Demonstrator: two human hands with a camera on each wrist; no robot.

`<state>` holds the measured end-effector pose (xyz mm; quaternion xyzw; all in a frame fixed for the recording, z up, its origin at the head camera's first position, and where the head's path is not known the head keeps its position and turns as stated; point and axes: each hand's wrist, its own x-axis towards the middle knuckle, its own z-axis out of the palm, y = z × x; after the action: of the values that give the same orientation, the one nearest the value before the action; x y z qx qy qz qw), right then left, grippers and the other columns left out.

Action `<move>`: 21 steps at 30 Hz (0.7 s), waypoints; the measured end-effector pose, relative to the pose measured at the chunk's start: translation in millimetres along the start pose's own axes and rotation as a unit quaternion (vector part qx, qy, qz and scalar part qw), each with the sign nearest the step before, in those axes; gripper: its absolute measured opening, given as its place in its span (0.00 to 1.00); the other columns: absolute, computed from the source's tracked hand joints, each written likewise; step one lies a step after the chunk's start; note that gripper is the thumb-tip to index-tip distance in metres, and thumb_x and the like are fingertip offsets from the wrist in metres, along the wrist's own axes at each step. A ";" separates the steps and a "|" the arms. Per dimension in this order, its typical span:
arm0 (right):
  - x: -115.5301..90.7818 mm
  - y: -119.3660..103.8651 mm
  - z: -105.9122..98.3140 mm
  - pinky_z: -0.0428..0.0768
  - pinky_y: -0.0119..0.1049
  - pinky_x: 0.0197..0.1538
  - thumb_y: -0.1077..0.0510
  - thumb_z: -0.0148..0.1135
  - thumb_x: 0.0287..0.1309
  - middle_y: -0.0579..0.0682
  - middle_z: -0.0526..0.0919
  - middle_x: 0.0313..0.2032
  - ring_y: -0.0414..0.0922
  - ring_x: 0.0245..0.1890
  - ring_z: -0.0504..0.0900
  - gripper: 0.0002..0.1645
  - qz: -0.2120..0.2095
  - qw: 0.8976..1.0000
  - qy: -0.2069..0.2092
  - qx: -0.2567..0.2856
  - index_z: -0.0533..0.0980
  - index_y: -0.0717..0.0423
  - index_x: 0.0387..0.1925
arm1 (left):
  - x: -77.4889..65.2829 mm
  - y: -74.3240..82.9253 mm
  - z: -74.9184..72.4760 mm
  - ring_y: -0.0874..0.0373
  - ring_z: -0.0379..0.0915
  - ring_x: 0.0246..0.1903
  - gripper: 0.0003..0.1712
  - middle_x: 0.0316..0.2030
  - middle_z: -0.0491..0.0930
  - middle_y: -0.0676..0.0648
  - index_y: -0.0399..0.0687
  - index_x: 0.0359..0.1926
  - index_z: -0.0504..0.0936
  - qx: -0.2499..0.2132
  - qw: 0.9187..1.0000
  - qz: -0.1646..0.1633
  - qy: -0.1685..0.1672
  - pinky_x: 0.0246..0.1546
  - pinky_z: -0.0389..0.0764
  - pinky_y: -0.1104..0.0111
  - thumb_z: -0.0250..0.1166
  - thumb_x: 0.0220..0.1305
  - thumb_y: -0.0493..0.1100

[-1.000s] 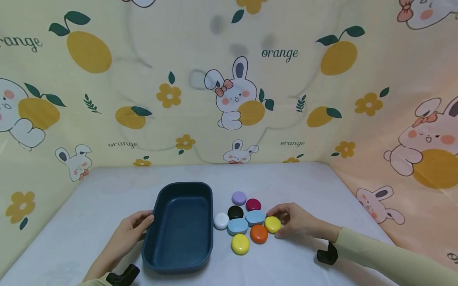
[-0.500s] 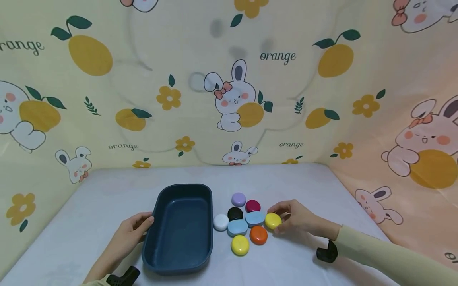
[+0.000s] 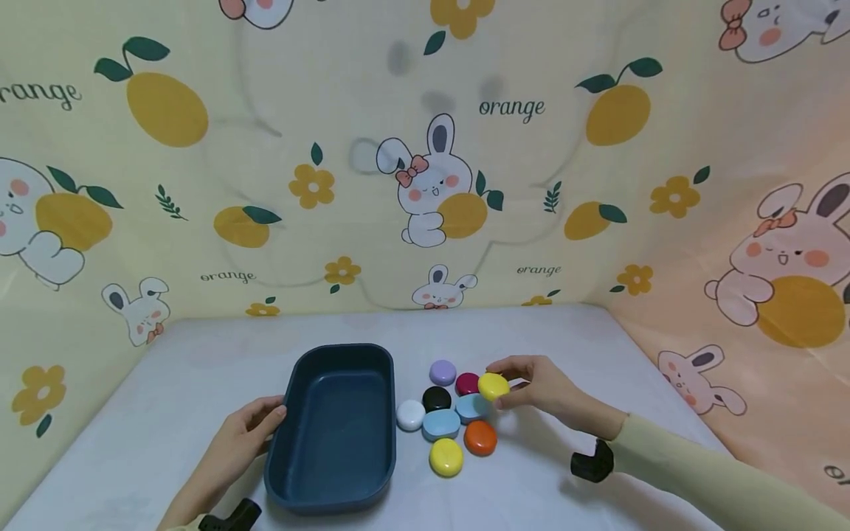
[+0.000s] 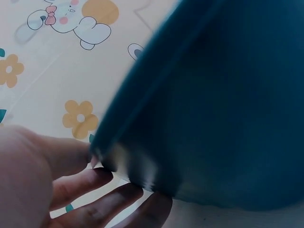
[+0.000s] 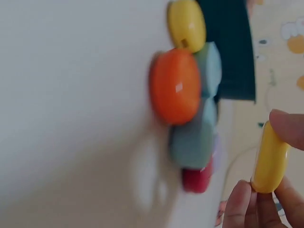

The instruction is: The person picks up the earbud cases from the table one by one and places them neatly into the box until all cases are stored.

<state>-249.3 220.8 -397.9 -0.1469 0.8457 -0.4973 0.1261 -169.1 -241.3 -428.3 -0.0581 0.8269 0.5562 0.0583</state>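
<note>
My right hand (image 3: 541, 387) pinches a glossy yellow round piece (image 3: 493, 386) between thumb and fingertips. In the right wrist view, the same yellow piece (image 5: 270, 161) is seen edge-on, raised off the white surface. My left hand (image 3: 235, 442) rests beside a deep dark blue rectangular tray (image 3: 395, 442), its fingertips touching the outer left wall and the thumb at the rim. The left wrist view shows the fingers (image 4: 111, 202) loosely extended along the tray wall. Just right of the tray lie a white piece (image 3: 411, 415), a black one (image 3: 437, 399) and two light blue oval ones (image 3: 441, 425).
An orange round piece (image 3: 480, 438) and a second yellow one (image 3: 446, 458) lie at the group's front. Purple (image 3: 443, 372) and dark red (image 3: 467, 383) pieces lie at its back. A patterned cloth (image 3: 358, 221) hangs behind the white tabletop (image 3: 531, 487).
My right hand has lifted the yellow piece from the table's right side of the group and moved it up and left. The left hand and tray stay in place.
</note>
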 end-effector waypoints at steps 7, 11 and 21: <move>1.2 -24.8 18.6 0.82 0.41 0.48 0.58 0.79 0.46 0.52 0.82 0.47 0.54 0.49 0.77 0.30 -0.010 0.999 0.007 0.046 0.80 0.57 0.54 | -0.1 -2.3 -0.8 0.39 0.73 0.57 0.31 0.59 0.73 0.32 0.34 0.66 0.69 -0.006 1.000 0.003 -0.002 0.48 0.82 0.52 0.56 0.74 0.53; -1.0 -43.3 33.8 0.81 0.41 0.50 0.59 0.78 0.47 0.52 0.82 0.48 0.54 0.49 0.77 0.29 -0.013 0.997 0.004 0.078 0.80 0.57 0.54 | 0.0 -1.6 -0.2 0.38 0.72 0.57 0.30 0.60 0.72 0.32 0.34 0.66 0.69 0.000 1.000 0.005 -0.003 0.47 0.83 0.52 0.55 0.75 0.52; -0.1 -88.2 97.3 0.83 0.38 0.48 0.61 0.79 0.46 0.53 0.83 0.46 0.55 0.43 0.81 0.27 -0.036 0.986 -0.060 0.149 0.81 0.55 0.51 | -1.3 -2.8 -0.1 0.38 0.71 0.58 0.32 0.61 0.71 0.32 0.34 0.67 0.68 -0.006 1.000 0.008 0.000 0.49 0.82 0.51 0.56 0.74 0.54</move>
<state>-203.4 101.8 -366.5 -0.1869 0.7474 -0.6118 0.1792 -167.4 -242.4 -430.7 -0.0519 0.8238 0.5619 0.0538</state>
